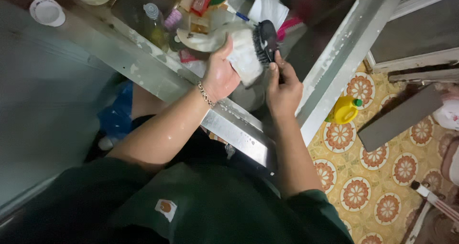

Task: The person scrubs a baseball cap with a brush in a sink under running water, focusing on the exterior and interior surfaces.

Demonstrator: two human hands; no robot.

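Held a pale, soapy-looking shoe (pixel 241 53) over the metal basin rim (pixel 239 129), sole side turned toward the brush, its white surface wet and smudged. Sat between both hands, just above the wrists. Left hand (pixel 221 74) closed around the shoe from beneath, fingers wrapped out of sight, thumb up along its side, a chain bracelet (pixel 205 95) at the wrist. Right hand (pixel 283 88) clenched on the handle of a black scrubbing brush (pixel 266 41), bristles pressed against the shoe's end. Beyond the fingers, a clutter of bottles (pixel 154 21) and packets. Right of the right forearm, well apart, a yellow bottle with green cap (pixel 344 110) on patterned floor (pixel 382 186).
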